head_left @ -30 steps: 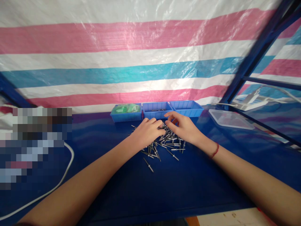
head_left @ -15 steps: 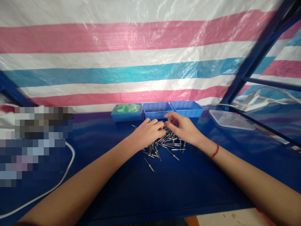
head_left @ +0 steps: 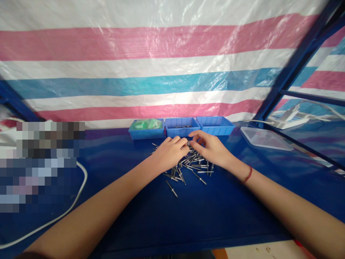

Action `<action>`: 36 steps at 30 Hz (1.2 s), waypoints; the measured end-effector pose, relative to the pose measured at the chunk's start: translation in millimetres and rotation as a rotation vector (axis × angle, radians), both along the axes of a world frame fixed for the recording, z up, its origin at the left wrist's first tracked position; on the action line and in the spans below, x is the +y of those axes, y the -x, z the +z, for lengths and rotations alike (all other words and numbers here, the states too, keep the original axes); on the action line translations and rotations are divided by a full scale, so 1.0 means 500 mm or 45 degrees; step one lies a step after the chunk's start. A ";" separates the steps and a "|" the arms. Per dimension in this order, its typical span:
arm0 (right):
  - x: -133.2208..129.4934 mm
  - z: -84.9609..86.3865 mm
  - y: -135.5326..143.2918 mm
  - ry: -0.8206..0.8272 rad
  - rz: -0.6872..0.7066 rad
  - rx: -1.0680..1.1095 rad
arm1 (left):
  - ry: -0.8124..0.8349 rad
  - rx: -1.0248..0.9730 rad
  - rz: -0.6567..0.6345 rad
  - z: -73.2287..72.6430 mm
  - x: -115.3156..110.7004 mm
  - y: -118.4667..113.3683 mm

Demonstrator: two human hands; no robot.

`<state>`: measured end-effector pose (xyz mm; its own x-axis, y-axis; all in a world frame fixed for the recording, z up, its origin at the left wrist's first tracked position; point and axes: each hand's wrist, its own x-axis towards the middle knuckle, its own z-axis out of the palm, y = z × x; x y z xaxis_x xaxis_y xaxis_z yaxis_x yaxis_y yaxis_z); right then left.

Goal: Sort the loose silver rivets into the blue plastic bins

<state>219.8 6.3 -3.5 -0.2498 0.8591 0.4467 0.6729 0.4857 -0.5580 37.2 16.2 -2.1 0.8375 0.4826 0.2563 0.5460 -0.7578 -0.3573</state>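
A loose pile of silvery metal rivets (head_left: 192, 162) lies on the dark blue table (head_left: 215, 212). Over the pile's left side is my left hand (head_left: 171, 153), its fingers curled together; what they hold, if anything, is hidden. My right hand (head_left: 211, 147) is at the pile's right side, thumb and fingers bent but apart, with nothing visible between them. The fingertips of both hands are close to each other. One rivet (head_left: 171, 189) lies apart at the front of the pile.
Behind the pile stand three blue bins: the left (head_left: 147, 133) with green bags, the middle (head_left: 182, 131) with a few rivets, and the right (head_left: 215, 126). A clear plastic lid (head_left: 265, 138) lies right. A white cable (head_left: 81, 187) curves at left.
The fingers of my right hand have come slightly closer to my left fingertips. The whole view has shifted a little.
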 end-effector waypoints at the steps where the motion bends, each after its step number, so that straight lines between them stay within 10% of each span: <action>1: 0.000 -0.001 -0.001 -0.001 0.002 -0.003 | 0.007 0.002 -0.008 0.000 0.001 0.000; 31: -0.006 0.000 0.006 0.023 0.096 0.017 | 0.203 -0.114 -0.026 0.002 0.002 0.007; 36: -0.008 0.004 0.007 0.012 0.085 0.059 | 0.267 -0.459 -0.049 -0.008 0.004 0.003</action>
<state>216.3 2.5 -1.5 -0.2859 0.8455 0.4510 0.6123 0.5232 -0.5927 35.5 18.1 -6.1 0.7306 0.5257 0.4358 0.5777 -0.8161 0.0160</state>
